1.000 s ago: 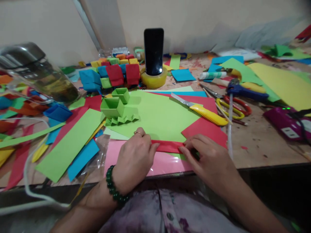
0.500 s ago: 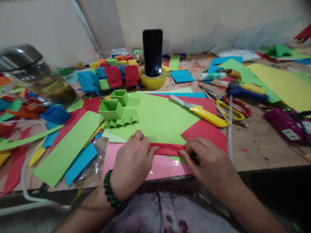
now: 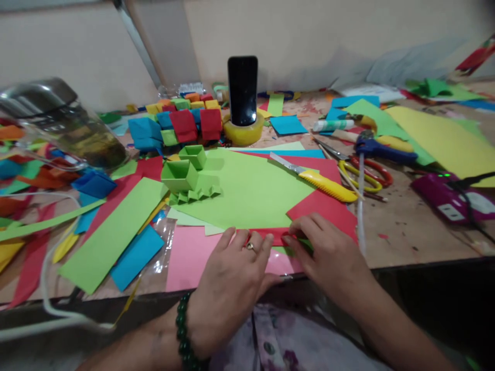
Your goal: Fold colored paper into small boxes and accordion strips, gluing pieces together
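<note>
A folded red paper strip [image 3: 277, 236] lies near the table's front edge, over green and pink sheets. My left hand [image 3: 240, 268], with a ring and a green bead bracelet, rests on its left part, palm down with fingers stretched out. My right hand [image 3: 327, 252] pinches the strip's right end between thumb and fingers. Behind the hands lies a large green sheet [image 3: 247, 190]. Two small open green paper boxes [image 3: 180, 176] and a zigzag-folded green strip [image 3: 195, 195] stand on its left side. A yellow-handled cutter [image 3: 327, 185] lies at its right.
A phone [image 3: 243, 93] stands in a yellow tape roll [image 3: 243, 131] behind the green sheet. At the left are a lidded jar [image 3: 81, 126], a white cable and paper scraps. Scissors [image 3: 359, 172], a glue stick [image 3: 333, 125] and a purple power strip [image 3: 448, 198] lie right.
My left hand has shifted right along the red strip, and its fingers have spread from a curled grip to lie flat. My right hand still pinches the end. The view has moved slightly.
</note>
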Motion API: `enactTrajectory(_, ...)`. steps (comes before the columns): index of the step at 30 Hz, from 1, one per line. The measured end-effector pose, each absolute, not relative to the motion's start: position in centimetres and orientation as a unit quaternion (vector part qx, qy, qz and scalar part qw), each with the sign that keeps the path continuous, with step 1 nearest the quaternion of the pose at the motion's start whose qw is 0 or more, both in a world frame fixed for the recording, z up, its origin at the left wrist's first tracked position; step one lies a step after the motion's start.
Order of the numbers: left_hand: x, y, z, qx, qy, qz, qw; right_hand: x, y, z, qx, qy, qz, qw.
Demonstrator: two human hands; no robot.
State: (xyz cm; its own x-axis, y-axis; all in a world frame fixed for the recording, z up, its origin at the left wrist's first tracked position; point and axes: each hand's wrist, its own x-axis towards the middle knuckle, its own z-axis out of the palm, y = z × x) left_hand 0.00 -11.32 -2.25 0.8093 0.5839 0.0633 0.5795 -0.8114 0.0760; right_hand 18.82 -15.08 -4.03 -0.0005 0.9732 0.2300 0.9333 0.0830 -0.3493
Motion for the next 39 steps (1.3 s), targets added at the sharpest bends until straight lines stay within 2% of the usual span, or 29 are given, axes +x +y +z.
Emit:
enactTrajectory(10,-1.2,-13.3,-4.7,0.942,0.312,0.104,-0.068,18.8,-15.0,-4.0,-0.690,-0.695,0.065,0.192)
enactTrajectory(17,-1.8,-13.3,-4.1,0.945,0.317,0.052,-0.064,18.8,-15.1,-3.9,-0.685,-0.699,0.065,0.197)
enactTrajectory(24,-2.3,-13.5,-4.0,0.940,0.331,0.080,-0.025,19.6,-14.9,-4.2,-0.674,-0.703,0.086,0.210)
enactTrajectory(27,-2.2,-13.4,-3.8,0.939,0.333,0.086,-0.014,19.4,-15.3,-3.3,-0.663,-0.724,0.042,0.184)
enactTrajectory(30,-1.8,-12.9,-3.4,0.942,0.324,0.077,-0.034,18.4,-15.6,-2.0,-0.587,-0.795,-0.013,0.149)
enactTrajectory(33,-1.1,-12.2,-3.0,0.942,0.323,0.058,-0.064,17.4,-15.4,-1.3,-0.501,-0.861,-0.009,0.089)
enactTrajectory(36,-0.6,-11.4,-2.6,0.943,0.323,0.044,-0.062,17.2,-14.8,-1.5,-0.493,-0.870,0.002,0.022)
enactTrajectory(39,-0.6,-10.8,-2.3,0.949,0.311,0.036,-0.037,17.7,-14.4,-2.0,-0.490,-0.872,-0.019,0.013)
